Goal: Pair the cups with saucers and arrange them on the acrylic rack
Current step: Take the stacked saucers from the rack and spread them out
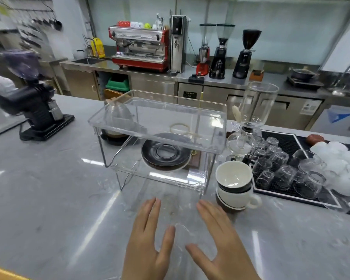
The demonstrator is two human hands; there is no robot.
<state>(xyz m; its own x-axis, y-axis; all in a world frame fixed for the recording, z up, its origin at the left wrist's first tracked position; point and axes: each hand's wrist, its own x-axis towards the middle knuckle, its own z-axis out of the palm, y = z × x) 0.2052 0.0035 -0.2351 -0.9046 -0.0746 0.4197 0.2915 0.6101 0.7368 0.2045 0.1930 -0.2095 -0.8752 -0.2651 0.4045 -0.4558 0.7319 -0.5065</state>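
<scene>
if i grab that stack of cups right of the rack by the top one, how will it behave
Lifting the top cup would probably leave the white handled cup behind, since they look only nested. The stack looks tall over its dark saucer, so a sideways push may tip it. The glazed ceramic likely feels slick, fairly heavy and chips easily.

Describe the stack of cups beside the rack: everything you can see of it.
The stack of cups stands upright on the grey counter, just right of the clear rack and left of the black mat. The cups are cream inside and dark outside, nested mouth up. One handle points right. Neither hand touches it.
</scene>
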